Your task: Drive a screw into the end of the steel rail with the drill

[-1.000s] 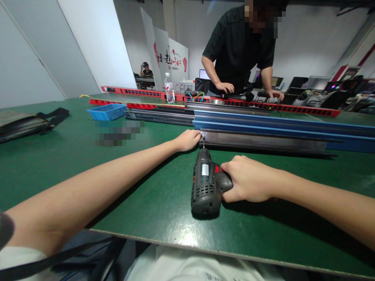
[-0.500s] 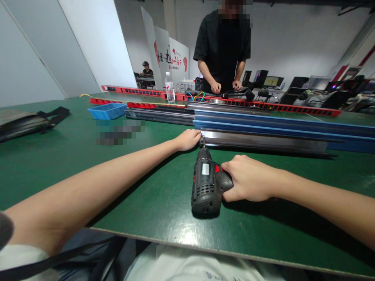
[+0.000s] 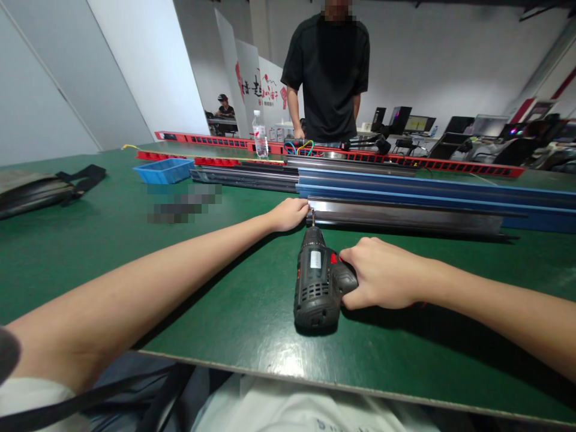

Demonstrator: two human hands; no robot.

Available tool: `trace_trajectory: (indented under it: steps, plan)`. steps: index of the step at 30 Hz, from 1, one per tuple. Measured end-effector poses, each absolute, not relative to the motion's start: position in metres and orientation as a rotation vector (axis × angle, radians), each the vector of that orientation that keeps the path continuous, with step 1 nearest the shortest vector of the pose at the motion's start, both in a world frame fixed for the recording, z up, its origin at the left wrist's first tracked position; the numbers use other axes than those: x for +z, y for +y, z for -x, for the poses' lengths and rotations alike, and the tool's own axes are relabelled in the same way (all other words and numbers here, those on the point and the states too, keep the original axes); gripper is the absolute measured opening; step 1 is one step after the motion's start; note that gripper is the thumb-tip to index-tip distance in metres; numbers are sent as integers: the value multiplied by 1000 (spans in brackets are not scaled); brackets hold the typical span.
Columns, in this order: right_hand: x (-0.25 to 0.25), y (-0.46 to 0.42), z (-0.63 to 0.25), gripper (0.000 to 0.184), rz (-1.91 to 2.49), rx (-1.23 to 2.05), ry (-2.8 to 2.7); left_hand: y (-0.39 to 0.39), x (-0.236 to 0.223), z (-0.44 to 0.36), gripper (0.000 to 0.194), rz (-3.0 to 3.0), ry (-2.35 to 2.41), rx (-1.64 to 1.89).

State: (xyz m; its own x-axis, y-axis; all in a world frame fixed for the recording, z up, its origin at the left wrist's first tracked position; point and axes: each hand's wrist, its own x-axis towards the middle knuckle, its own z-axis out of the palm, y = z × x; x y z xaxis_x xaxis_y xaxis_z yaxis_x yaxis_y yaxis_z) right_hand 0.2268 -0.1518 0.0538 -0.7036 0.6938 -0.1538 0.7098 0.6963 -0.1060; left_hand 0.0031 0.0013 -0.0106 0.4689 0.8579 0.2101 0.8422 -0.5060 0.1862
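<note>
My right hand [image 3: 378,273] is wrapped round the handle of a black and grey cordless drill [image 3: 316,282], which lies on its side above the green table. The drill's bit points away from me and meets the near left end of a dark metal profile [image 3: 405,217]. At that same end, my left hand [image 3: 290,215] is closed on the profile, its fingertips partly hidden against the edge. Right behind the profile lie long blue profiles [image 3: 441,187].
On the green table [image 3: 225,300] are a blue tray [image 3: 164,171], a plastic bottle [image 3: 260,135], long red slotted strips [image 3: 450,167], dark profiles [image 3: 245,179] and a dark bag [image 3: 40,189] at left. A person in black [image 3: 330,78] stands across the table.
Across the table, the person has straightened up and shifted left, hands lowered from the tabletop. My hands, the drill and the profile hold nearly the same place.
</note>
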Motion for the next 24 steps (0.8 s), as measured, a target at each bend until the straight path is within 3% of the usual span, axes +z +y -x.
trace_trajectory:
  steps: [24]
  plan:
    - [55,-151,-228,29,-1181,-238,2786,0,-7,-7,42,-2636,1528,435]
